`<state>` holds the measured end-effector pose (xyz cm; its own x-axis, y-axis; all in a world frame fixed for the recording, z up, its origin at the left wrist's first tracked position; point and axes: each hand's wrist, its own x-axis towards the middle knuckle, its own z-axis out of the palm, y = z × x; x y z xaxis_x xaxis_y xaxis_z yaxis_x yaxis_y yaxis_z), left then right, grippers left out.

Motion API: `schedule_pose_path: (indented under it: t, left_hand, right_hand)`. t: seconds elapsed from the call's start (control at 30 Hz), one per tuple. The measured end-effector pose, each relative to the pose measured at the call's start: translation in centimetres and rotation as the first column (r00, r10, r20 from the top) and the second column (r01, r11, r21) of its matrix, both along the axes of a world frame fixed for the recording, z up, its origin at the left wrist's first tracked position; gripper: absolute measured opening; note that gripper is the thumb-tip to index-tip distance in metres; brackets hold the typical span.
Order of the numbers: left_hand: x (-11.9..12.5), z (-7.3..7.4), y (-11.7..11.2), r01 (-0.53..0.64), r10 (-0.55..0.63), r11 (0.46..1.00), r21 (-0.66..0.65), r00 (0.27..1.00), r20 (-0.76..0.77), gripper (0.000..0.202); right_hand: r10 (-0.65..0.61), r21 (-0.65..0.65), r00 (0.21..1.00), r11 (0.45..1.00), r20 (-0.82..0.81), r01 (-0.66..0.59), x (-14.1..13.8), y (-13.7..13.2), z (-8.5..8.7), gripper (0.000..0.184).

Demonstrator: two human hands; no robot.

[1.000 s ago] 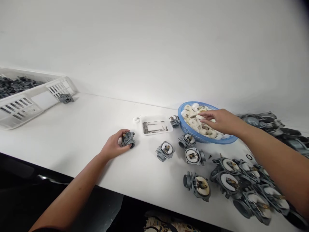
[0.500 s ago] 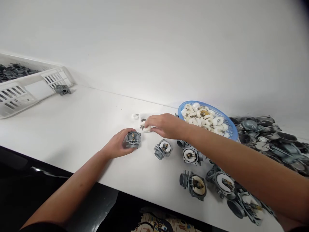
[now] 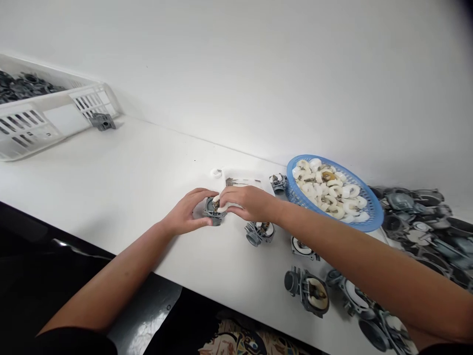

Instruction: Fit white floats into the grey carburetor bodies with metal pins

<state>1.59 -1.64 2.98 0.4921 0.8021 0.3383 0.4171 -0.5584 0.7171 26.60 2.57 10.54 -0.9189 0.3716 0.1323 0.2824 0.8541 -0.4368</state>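
Note:
My left hand (image 3: pixel 189 213) grips a grey metal carburetor body (image 3: pixel 213 215) by its side, fingers behind and thumb in front, with its open bowl side facing up. Pinched in my right hand (image 3: pixel 248 202) is a white ring-shaped carburetor float (image 3: pixel 222 209) with small metal parts on it. The float is right over the carburetor's open face; whether it touches inside is hidden by my fingers. Just to the right stands another carburetor (image 3: pixel 259 232) with a white float in it, partly under my right hand. A loose white float (image 3: pixel 216 173) lies behind my hands.
A shallow white tray (image 3: pixel 254 174) holds thin dark pins. The blue basket (image 3: pixel 376 217) is heaped with floats. Carburetors with floats (image 3: pixel 314 293) stand at front right, and more are piled (image 3: pixel 417 217) behind. A white crate (image 3: pixel 55 125) of grey bodies is at far left.
My right hand has brought the float from the white tray down and left to the carburetor in my left hand. The whole view has shifted slightly.

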Motion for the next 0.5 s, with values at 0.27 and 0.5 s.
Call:
schedule_pose_path:
  t: [0.27,0.5]
  left_hand:
    - [0.62,-0.19,-0.01,-0.014,0.012,0.998,0.064,0.999,0.033,0.043]
    - [0.73,-0.33,0.19,0.002,-0.003,0.999,0.049,1.000,0.026,0.041]
  right_hand:
    - [0.026,0.112,0.998,0.993,-0.051,-0.020,-0.18,0.42,-0.18,0.015]
    - [-0.002,0.155,0.998,0.988,-0.063,0.011,-0.55,0.76,-0.27,0.021]
